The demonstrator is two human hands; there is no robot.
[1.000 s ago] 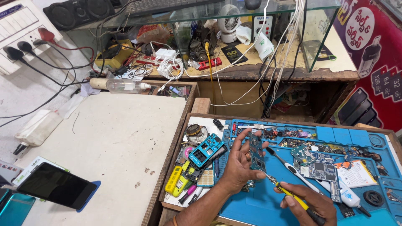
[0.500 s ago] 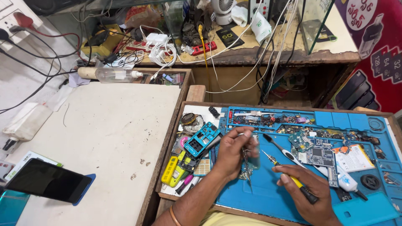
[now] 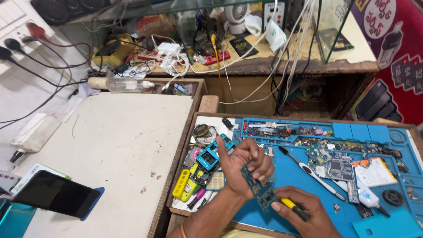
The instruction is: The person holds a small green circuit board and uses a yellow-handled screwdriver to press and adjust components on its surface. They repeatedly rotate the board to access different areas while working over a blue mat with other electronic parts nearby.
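Circuit board [image 3: 260,189], small, greenish-blue and irregular in outline, sits low in the frame just right of centre, raised above the blue work mat [image 3: 304,176]. Left hand [image 3: 244,167] closes its fingers around the board's upper end, thumb pointing up. Right hand [image 3: 304,211], at the lower edge of the frame, is curled around a yellow-and-black screwdriver [image 3: 294,208], with its forefinger touching the board's lower end; the tool's tip is hidden behind the board and fingers.

To the right of the hands on the mat lie a white-handled brush [image 3: 308,172], set diagonally, several further circuit boards [image 3: 339,169], and a white glue tube [image 3: 363,196]. Along the mat's upper edge, shallow compartments [image 3: 286,131] hold small parts too fine to identify.

Left of the hands, a white tray [image 3: 207,123] carries a light-blue frame piece [image 3: 209,155], yellow tools [image 3: 185,185] and a roll of thin wire [image 3: 203,132].

Farther left, a pale tabletop [image 3: 123,145] bears a dark phone [image 3: 55,199] at lower left of the frame. At upper centre, a cluttered shelf [image 3: 264,66] holds cables, a small white fan [image 3: 236,13] and a red tool [image 3: 216,58].
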